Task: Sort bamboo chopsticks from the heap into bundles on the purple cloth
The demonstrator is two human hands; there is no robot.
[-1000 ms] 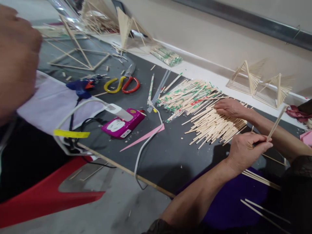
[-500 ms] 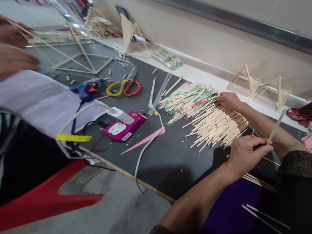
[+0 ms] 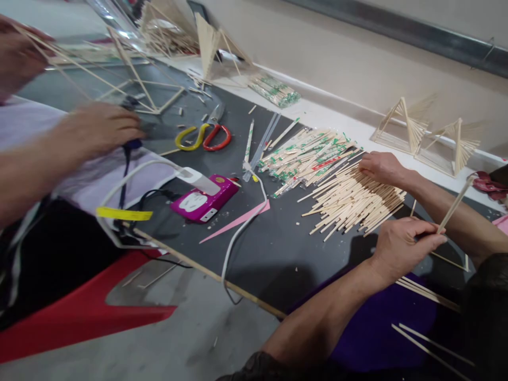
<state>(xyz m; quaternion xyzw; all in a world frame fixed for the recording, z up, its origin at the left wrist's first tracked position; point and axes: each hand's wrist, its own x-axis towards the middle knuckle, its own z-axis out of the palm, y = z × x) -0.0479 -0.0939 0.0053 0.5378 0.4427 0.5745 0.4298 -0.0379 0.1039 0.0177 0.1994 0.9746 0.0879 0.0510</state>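
My left hand (image 3: 399, 246) is closed in a pinch on a frame of thin wooden sticks (image 3: 456, 205); one corner rises above the thumb, and part of the frame is hidden behind the hand. My right hand (image 3: 383, 168) rests at the far edge of a pile of bare wooden chopsticks (image 3: 353, 203), its fingers curled down; what they grip there is hidden. Touching this pile on the left lie chopsticks in clear wrappers with green print (image 3: 305, 156). Several loose sticks (image 3: 428, 293) lie below my left hand, over purple cloth.
At the left, a co-worker's hand (image 3: 99, 127) covers a blue glue gun (image 3: 133, 144); their other hand (image 3: 24, 53) holds a stick frame (image 3: 159, 108). Scissors (image 3: 208, 136), a magenta power strip (image 3: 206, 200) and a white cable (image 3: 227, 254) lie between us. Finished-looking stick models (image 3: 410, 132) stand along the wall.
The co-worker's nearer hand has moved down and right onto the glue gun. My left hand keeps its pinch on the stick frame; my right hand stays at the pile. The view has shifted slightly.
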